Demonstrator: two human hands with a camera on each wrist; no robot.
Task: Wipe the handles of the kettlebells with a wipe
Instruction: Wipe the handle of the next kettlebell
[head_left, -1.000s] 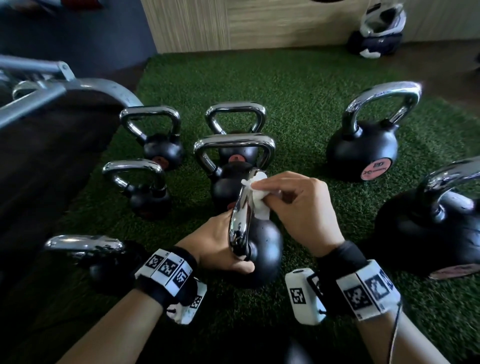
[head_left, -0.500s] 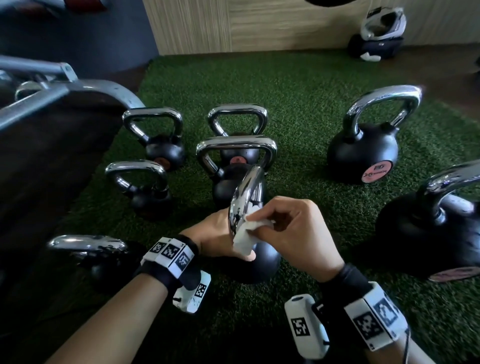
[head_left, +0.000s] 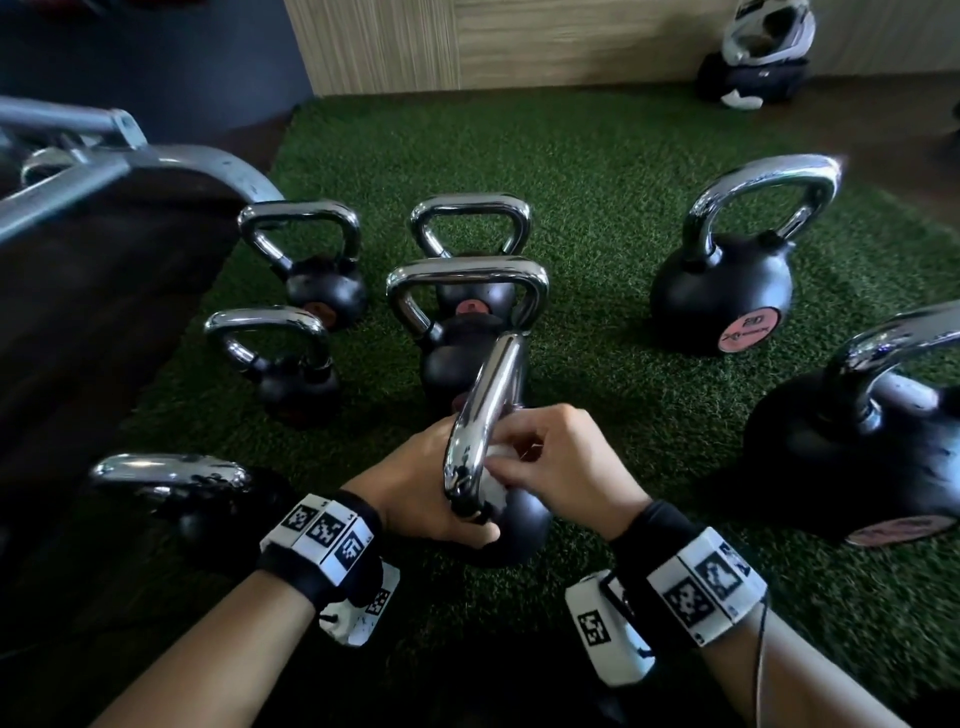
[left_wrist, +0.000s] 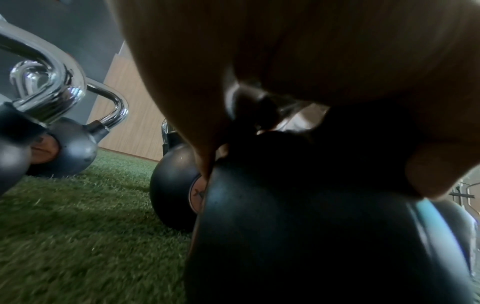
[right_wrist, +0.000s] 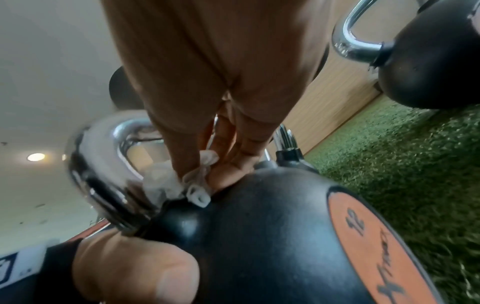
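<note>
At the lower centre of the head view, the left hand (head_left: 426, 483) grips the nearest kettlebell (head_left: 511, 525) at the base of its chrome handle (head_left: 485, 410), thumb lying across the black ball. The right hand (head_left: 561, 462) pinches a crumpled white wipe (right_wrist: 166, 181) between thumb and fingertips, pressed against the inner side of the handle's lower leg where it joins the ball. The right wrist view shows an orange label reading 12 on this bell.

Progress, as a judgement: wiping of this handle is under way at its base. The pictures do not show which other handles have been cleaned. Seven more kettlebells stand on the green turf (head_left: 597, 208): one at lower left, four clustered at centre left, two larger ones at right.

Clearance: the bell directly behind (head_left: 462, 332) stands just beside the worked handle, limiting strokes toward the top of the frame. A metal rack frame (head_left: 104, 161) bounds the upper left. Open turf lies between the centre cluster and the right-hand bells.
</note>
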